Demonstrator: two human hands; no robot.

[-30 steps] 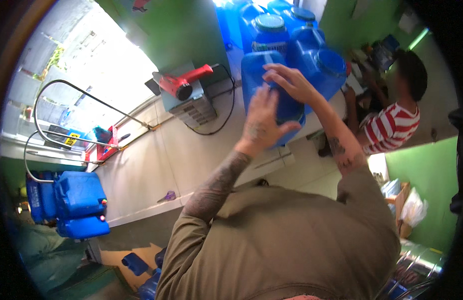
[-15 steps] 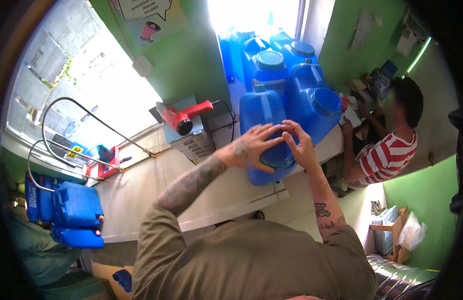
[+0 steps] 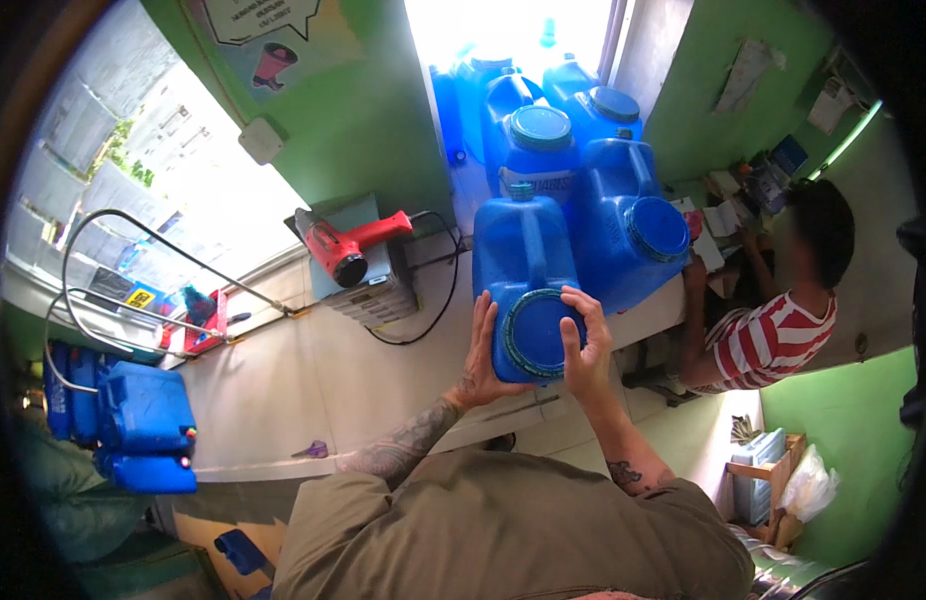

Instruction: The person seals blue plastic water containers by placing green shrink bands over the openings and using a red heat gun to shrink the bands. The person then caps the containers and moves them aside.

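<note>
1 blue jug (image 3: pixel 526 270) between left hand (image 3: pixel 480 355), right hand (image 3: pixel 589 350).

The foremost blue jug (image 3: pixel 528 280) looks smooth, glossy plastic, the heat gun (image 3: pixel 368 236) shiny plastic, the olive shirt (image 3: pixel 503 540) matt cloth.

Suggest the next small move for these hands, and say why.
Probably curl the right hand snugly around the round cap: its fingers and thumb are spread at the cap's right edge, while the left hand lies along the left side of the blue jug, where it could steady it.
</note>
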